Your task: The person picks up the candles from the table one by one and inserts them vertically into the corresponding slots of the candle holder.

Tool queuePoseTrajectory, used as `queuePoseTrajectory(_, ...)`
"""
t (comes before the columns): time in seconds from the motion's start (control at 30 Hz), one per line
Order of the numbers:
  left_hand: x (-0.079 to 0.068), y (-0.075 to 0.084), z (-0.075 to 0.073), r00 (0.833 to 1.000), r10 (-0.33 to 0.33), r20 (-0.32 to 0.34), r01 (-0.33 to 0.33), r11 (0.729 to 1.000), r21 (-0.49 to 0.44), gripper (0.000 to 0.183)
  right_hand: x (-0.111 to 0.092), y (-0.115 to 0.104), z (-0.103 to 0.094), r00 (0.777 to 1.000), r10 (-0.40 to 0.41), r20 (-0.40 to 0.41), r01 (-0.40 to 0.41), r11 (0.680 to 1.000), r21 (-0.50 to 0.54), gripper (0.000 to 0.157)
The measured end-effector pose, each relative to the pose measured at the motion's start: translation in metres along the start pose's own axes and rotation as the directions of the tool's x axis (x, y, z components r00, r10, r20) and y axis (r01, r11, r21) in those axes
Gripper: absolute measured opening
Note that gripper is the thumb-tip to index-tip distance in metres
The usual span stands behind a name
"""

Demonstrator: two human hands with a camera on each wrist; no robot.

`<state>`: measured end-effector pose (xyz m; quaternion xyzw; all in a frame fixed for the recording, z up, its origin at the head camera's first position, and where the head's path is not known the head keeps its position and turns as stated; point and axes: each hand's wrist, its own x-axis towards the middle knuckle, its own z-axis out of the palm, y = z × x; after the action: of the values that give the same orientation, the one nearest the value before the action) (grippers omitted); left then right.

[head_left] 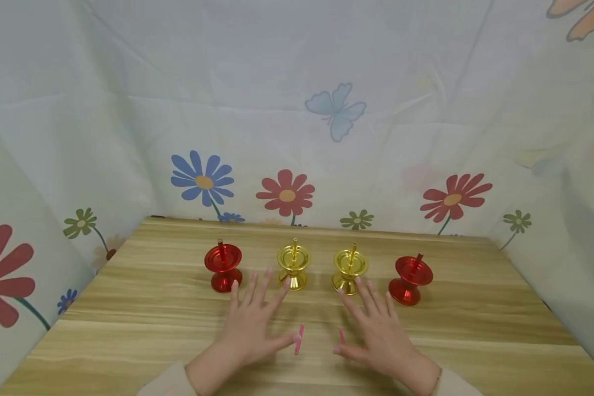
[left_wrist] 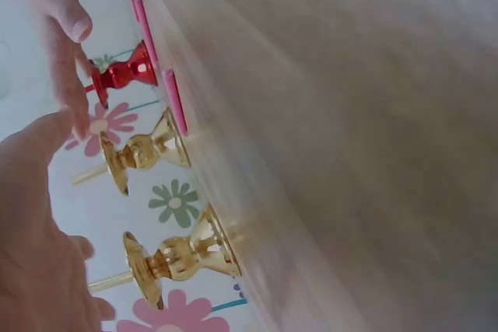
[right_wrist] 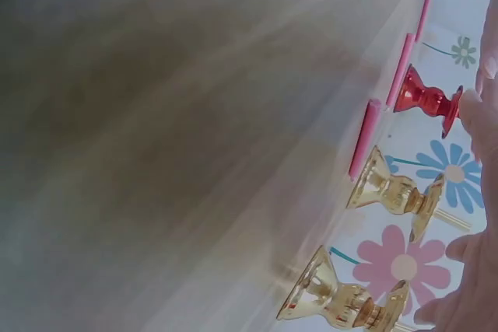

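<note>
Both hands hover over the wooden table with fingers spread and nothing held. My left hand (head_left: 249, 330) is nearest to the left red candle holder (head_left: 223, 258) and left gold candle holder (head_left: 293, 280). Opposite it, my right hand (head_left: 382, 338) is close to the right gold candle holder (head_left: 350, 264) and right red candle holder (head_left: 411, 272). All these holders stand upright, each with a thin post in its cup. Between the thumbs lie a pink stick (head_left: 299, 340) and another pink stick (head_left: 342, 335), partly covered by the right thumb. The left wrist view shows further pink sticks (left_wrist: 145, 29) lying on the table.
The wooden table (head_left: 128, 341) runs back to a white cloth backdrop (head_left: 257, 121) printed with flowers and a butterfly. More cloth hangs at the left and right sides. The holders form a row across the middle of the table.
</note>
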<state>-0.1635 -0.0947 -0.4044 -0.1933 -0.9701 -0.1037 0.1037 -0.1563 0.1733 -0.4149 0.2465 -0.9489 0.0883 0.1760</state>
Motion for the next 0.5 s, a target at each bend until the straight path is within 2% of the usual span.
queuePoseTrajectory(0.23,0.002,-0.002,-0.002,0.995,-0.008,-0.096,0.006,1.0,-0.022,0.093,-0.001,0.003,-0.005,0.999,0.051,-0.015,-0.05,0.998,0.03,0.096)
queuePoseTrajectory(0.33,0.003,-0.004,-0.007,0.989,-0.024,-0.147,0.02,0.999,-0.027,0.094,0.0,0.004,-0.01,0.998,0.062,-0.015,-0.062,0.997,0.035,0.096)
queuePoseTrajectory(0.5,0.005,-0.011,-0.016,0.98,-0.06,-0.19,0.055,0.998,-0.033,0.096,0.001,0.006,-0.018,0.995,0.097,0.0,-0.096,0.994,0.051,0.096)
